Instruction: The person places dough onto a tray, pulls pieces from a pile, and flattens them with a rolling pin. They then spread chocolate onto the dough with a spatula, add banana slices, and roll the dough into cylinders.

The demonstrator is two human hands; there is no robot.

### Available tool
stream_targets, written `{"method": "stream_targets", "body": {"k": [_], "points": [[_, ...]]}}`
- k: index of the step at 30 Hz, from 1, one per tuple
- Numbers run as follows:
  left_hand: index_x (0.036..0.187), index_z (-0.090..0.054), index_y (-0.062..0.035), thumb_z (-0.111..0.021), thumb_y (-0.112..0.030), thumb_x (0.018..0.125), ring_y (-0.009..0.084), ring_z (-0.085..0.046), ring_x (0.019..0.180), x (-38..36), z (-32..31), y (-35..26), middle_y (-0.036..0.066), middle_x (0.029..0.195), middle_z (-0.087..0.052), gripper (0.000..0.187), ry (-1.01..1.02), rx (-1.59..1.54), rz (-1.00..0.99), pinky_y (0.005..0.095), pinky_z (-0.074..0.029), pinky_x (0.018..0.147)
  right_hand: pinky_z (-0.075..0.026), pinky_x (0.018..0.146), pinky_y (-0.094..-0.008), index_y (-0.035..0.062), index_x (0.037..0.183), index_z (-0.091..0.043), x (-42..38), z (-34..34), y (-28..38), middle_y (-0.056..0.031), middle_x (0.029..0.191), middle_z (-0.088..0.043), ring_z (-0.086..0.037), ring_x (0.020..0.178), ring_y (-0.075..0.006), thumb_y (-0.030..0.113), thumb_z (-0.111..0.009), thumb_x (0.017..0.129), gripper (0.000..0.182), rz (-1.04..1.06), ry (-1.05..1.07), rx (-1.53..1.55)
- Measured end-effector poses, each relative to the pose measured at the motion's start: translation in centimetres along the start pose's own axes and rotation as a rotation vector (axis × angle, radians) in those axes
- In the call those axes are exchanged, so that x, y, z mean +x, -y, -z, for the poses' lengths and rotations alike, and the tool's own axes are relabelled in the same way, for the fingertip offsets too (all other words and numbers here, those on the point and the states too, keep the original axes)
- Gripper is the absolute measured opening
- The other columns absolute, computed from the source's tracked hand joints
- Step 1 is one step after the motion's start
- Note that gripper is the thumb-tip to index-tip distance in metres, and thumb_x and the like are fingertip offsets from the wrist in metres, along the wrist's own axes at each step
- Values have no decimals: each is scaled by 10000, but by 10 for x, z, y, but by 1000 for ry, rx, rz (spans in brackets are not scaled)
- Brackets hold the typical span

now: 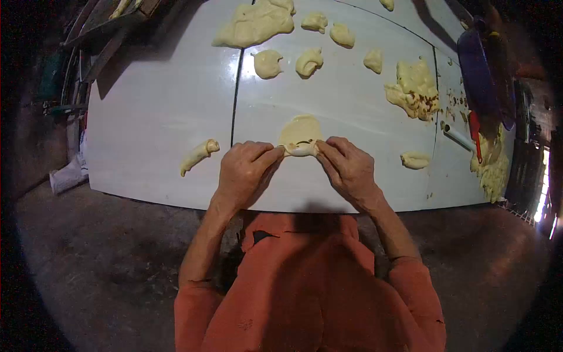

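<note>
A flattened piece of dough lies on the white table near its front edge, its near side folded over into a short roll. A little dark filling shows at the fold. My left hand pinches the left end of the roll, fingers closed. At the right end, my right hand pinches the dough in the same way. To the left of my left hand rests a finished-looking rolled dough piece, set at a slant. Another small dough piece lies to the right of my right hand.
Across the white table lie several dough lumps and a large dough mass at the back. On the right are dough with brown bits, a red-handled tool, a pale tube and a dark blue basin.
</note>
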State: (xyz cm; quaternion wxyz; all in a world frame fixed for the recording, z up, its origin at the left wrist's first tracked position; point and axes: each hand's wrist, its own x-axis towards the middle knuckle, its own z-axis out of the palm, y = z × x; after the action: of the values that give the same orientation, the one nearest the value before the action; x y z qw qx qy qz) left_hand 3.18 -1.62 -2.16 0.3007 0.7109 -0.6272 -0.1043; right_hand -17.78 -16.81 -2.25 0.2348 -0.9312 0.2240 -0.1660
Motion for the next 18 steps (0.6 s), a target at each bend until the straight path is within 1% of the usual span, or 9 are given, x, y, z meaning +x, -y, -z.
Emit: {"method": "stream_targets", "body": {"k": [6,7,10,12,13,14,16,17,18], "points": [[1148,-720,-104,-769,-149,890,212,-639,855,5,-1,-7,26,1025,-683,267,-16,54,-82,384,-470,691,-551,680,-365,79,1241,-663,3,13,3,-85,1114,-648,-679,845,-236,228,-743,913,369,76,116,-24],[1266,-687,-107,-766,-202,895,228,-637,974,1,-1,-7,35,1138,-663,390,74,81,-54,397,-479,776,-551,685,-377,82,1248,-659,2,13,3,-87,1107,-647,-677,838,-243,253,-752,907,393,68,140,-43],[1346,-634,-96,-783,-229,878,295,-640,1106,2,6,-10,100,1241,-667,509,52,-11,-15,436,-482,915,-560,709,-382,77,1291,-642,7,17,-5,-106,1153,-657,-689,876,-271,329,-778,886,495,73,189,-34],[1441,-573,-95,-704,-397,928,289,-540,1268,6,6,-2,96,1393,-594,611,91,81,-66,472,-401,1031,-571,754,-385,55,1329,-625,14,21,-8,-127,1239,-662,-700,931,-311,387,-783,879,581,67,73,95],[1451,-562,-88,-674,-455,933,302,-502,1330,14,11,-2,107,1446,-568,645,136,123,-106,494,-375,1081,-531,936,-441,36,1409,-570,19,25,-12,-158,1373,-620,-655,1131,-345,534,-692,917,711,63,133,74],[1461,-552,-81,-644,-513,938,314,-464,1392,23,14,-4,118,1500,-543,685,182,165,-145,516,-349,1130,-531,936,-441,36,1409,-570,25,23,-13,-158,1373,-620,-655,1131,-345,534,-692,917,711,67,140,80],[1484,-527,-75,-618,-588,923,321,-406,1448,35,3,-1,119,1539,-510,766,222,204,-150,556,-295,1175,-397,1112,-523,34,1480,-505,36,17,-14,-177,1470,-560,-538,1330,-349,679,-556,938,844,270,209,-143],[1508,-502,-69,-591,-662,908,328,-348,1504,40,-2,1,120,1578,-478,849,259,241,-164,596,-240,1221,-219,1216,-615,58,1539,-449,36,12,-13,-156,1570,-481,-383,1489,-328,759,-473,922,934,181,340,-149],[1508,-502,-69,-591,-662,908,328,-348,1504,42,-6,6,120,1578,-478,849,258,238,-166,596,-240,1221,-219,1216,-615,58,1539,-449,35,10,-17,-156,1570,-481,-383,1489,-328,759,-473,922,934,179,341,-152]]}}
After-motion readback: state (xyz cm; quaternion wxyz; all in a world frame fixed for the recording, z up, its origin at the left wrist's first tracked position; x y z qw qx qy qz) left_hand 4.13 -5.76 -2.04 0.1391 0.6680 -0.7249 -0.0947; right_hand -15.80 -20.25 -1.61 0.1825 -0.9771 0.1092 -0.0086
